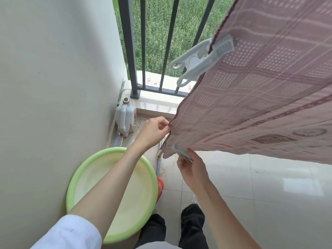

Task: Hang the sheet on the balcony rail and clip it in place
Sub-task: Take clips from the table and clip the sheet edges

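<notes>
Sheet (260, 97), pink check weave: your left hand (154, 132) pinches its side hem, your right hand (192, 168) nips the lower corner at 5 o'clock from it, along with something small and pale I cannot identify. Draped high at 1 o'clock, one white clip (201, 60) already bites its edge before the railing bars (129, 51). Pull the hem taut and level before adding further clips; green basin (113, 193) sits at 7 o'clock.
</notes>
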A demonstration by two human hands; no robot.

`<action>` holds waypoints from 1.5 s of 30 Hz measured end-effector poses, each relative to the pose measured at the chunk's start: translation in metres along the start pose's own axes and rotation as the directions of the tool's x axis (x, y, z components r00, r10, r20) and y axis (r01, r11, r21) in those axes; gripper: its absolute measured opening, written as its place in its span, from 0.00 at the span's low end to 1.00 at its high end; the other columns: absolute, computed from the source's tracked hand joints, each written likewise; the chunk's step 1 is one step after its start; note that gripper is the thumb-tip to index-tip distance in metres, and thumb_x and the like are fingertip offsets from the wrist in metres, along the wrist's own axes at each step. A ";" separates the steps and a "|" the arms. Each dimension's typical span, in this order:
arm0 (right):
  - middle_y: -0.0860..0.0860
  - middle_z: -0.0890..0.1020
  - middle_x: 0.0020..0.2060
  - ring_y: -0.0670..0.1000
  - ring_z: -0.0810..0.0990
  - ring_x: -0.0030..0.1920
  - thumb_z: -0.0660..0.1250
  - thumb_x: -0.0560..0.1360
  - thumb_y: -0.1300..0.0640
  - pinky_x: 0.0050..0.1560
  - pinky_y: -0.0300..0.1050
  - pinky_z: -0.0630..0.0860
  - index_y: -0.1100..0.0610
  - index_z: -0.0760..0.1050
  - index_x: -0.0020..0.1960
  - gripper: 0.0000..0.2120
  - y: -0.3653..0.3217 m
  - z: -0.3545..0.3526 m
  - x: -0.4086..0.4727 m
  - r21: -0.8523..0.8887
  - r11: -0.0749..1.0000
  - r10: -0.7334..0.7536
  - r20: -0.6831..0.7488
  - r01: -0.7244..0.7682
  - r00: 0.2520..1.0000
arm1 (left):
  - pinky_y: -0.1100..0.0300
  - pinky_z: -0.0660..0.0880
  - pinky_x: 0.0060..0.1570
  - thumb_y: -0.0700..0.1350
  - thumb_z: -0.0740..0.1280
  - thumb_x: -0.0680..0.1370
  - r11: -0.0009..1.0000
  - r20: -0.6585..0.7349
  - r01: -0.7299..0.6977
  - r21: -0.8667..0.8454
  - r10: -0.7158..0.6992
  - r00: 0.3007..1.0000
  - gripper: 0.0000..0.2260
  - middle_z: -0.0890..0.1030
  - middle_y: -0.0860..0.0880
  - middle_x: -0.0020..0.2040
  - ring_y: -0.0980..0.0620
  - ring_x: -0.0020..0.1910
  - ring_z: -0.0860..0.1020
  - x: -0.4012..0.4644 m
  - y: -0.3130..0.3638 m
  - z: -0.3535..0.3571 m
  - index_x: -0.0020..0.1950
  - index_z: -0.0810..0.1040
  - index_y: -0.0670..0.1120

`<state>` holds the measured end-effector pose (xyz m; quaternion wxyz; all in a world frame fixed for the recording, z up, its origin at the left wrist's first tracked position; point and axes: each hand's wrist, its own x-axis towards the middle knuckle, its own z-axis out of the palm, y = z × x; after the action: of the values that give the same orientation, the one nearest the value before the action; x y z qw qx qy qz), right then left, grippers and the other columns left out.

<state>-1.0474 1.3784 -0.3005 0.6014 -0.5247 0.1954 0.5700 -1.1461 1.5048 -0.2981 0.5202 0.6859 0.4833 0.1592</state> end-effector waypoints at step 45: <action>0.48 0.80 0.44 0.49 0.77 0.48 0.58 0.79 0.50 0.50 0.45 0.72 0.52 0.75 0.51 0.09 0.029 0.028 0.015 -0.248 0.968 0.073 0.424 0.038 0.903 | 0.60 0.66 0.49 0.44 0.67 0.74 0.982 -0.256 0.103 0.158 -0.060 0.965 0.03 0.78 0.47 0.48 0.49 0.54 0.74 -0.017 0.009 0.011 0.41 0.77 0.45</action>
<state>-1.0791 1.4040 -0.3142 0.5532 -0.4561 -0.0104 0.6970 -1.1420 1.4846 -0.2902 0.4009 0.6818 0.5845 0.1809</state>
